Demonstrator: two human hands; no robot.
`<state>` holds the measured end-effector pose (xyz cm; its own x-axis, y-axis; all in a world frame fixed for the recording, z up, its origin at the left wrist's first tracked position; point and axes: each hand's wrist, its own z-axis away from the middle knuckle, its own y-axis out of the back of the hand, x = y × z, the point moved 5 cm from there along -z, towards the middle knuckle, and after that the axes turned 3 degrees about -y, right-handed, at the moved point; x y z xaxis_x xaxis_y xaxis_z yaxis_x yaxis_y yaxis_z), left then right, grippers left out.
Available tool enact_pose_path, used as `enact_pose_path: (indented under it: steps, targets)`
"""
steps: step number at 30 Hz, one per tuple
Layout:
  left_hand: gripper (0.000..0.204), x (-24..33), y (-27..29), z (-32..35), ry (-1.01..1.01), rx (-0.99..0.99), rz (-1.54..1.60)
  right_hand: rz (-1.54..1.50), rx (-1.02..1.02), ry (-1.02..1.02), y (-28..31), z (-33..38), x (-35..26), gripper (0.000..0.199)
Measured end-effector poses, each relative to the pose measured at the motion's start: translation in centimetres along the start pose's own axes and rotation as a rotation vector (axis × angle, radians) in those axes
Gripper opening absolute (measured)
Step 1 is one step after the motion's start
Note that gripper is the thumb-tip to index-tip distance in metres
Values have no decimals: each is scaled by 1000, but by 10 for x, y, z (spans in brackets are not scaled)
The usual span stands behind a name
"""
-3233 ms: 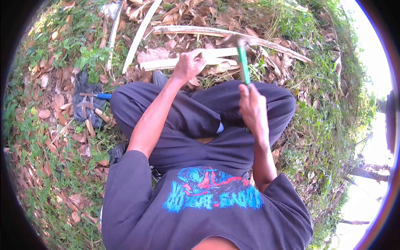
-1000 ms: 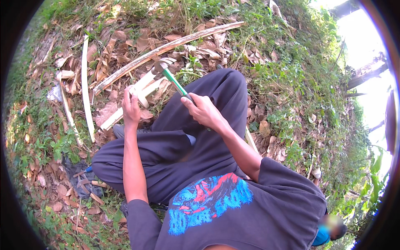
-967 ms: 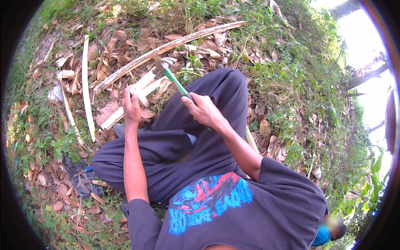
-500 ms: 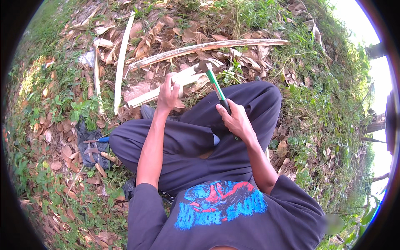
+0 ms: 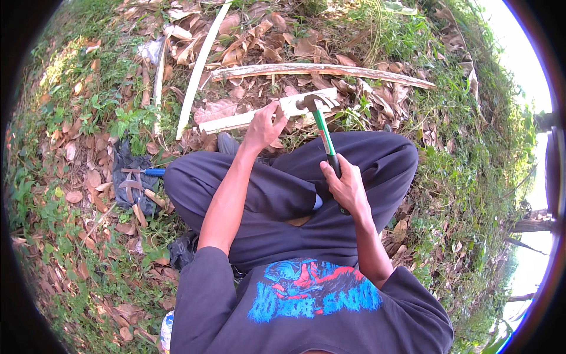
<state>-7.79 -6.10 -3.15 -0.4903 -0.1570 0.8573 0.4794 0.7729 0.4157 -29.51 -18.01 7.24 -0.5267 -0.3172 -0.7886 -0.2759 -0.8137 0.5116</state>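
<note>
My right hand is wrapped round the dark grip of a claw hammer with a green shaft. The hammer's head is over a short, pale board lying on the ground in front of my crossed legs. Just left of the head, my left hand has its thumb and fingers pinched at the board's edge. Whatever sits between those fingertips is too small to make out. A narrow pale wood strip runs out to the left from under the board, partly behind my left hand.
Beyond the board lies a long weathered slat. A pale slat and a thinner strip lie to the left. By my left knee, a blue-handled tool and other hand tools rest on black plastic. Dry leaves and grass surround me.
The whole view has shifted, so the ground things appear farther right. My right hand still grips the hammer, its head at the board, and my left hand stays pinched beside it.
</note>
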Motion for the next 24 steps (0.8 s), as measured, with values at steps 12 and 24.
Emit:
enact_pose_path:
  steps: [12, 24]
  targets:
    - [29, -12, -4, 2, 35, 13, 47, 149, 30, 142, 3, -19, -14, 35]
    - [37, -11, -5, 3, -61, 26, 41, 370, 124, 407, 11, -17, -36, 33]
